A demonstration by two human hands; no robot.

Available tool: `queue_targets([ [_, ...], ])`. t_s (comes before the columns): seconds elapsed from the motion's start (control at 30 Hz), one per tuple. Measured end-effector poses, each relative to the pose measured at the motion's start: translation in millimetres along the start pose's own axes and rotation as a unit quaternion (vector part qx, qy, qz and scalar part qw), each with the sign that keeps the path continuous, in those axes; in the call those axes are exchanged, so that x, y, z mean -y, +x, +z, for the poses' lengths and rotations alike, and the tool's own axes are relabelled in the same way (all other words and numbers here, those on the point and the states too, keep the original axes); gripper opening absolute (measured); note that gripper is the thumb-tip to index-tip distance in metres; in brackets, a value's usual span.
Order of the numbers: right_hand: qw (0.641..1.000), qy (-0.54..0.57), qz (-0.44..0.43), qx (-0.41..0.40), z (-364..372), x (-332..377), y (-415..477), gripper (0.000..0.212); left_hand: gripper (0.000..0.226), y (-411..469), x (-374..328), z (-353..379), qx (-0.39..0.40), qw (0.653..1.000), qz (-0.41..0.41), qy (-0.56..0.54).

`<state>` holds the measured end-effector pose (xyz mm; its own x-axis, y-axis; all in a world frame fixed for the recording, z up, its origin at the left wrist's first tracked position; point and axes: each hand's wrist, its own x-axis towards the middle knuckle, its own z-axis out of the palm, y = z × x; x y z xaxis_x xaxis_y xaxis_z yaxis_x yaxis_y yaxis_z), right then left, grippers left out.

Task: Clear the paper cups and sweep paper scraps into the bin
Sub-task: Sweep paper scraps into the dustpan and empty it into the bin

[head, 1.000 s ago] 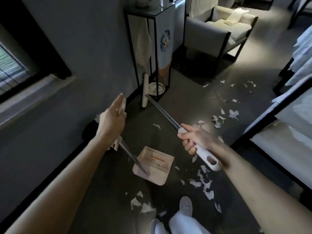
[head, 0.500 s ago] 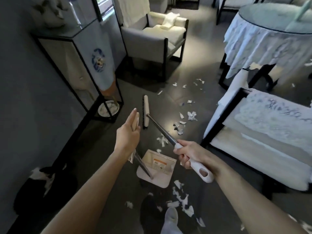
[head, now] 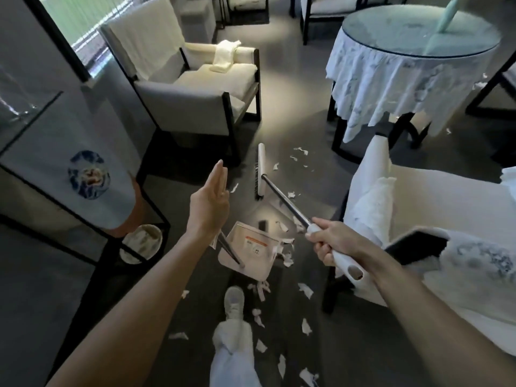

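Observation:
My right hand (head: pixel 325 241) grips the white grip of a broom's handle (head: pixel 287 206). The metal shaft runs up and left to the white broom head (head: pixel 261 170), which lies on the dark floor. A white dustpan (head: pixel 251 248) sits on the floor between my hands, just left of the broom's grip. Its dark long handle (head: pixel 230 251) rises to my left hand (head: pixel 209 198). That hand's fingers are straight and point upward, and the handle's top leans against the palm, mostly hidden. Torn paper scraps (head: pixel 305 290) lie around the dustpan, by my feet and past the broom head.
A black-framed glass stand (head: pixel 83 177) with a cloth and a small dish is at the left. A white armchair (head: pixel 195 88) stands behind it. A cloth-covered seat (head: pixel 418 208) is close on the right. A round glass-topped table (head: pixel 413 51) stands at the back right. My shoe (head: pixel 234 301) is below the dustpan.
The view has swung right, away from the wall, bringing the round table in. The broom head has moved from beside the stand out onto the floor near scraps. Both hands keep their holds.

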<state>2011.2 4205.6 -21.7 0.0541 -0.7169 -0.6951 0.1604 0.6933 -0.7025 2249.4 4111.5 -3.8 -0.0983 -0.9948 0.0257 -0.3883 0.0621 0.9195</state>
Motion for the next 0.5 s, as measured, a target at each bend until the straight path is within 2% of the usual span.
queue_targets([
  [0.23,0.995,0.078,0.015,-0.057,19,118,145,0.062,0.064,215,30,16,0.105,0.994,0.014,-0.009],
  [0.5,0.982,0.145,0.037,-0.113,-10,232,263,0.062,0.064,395,62,49,0.144,0.988,0.026,0.041],
])
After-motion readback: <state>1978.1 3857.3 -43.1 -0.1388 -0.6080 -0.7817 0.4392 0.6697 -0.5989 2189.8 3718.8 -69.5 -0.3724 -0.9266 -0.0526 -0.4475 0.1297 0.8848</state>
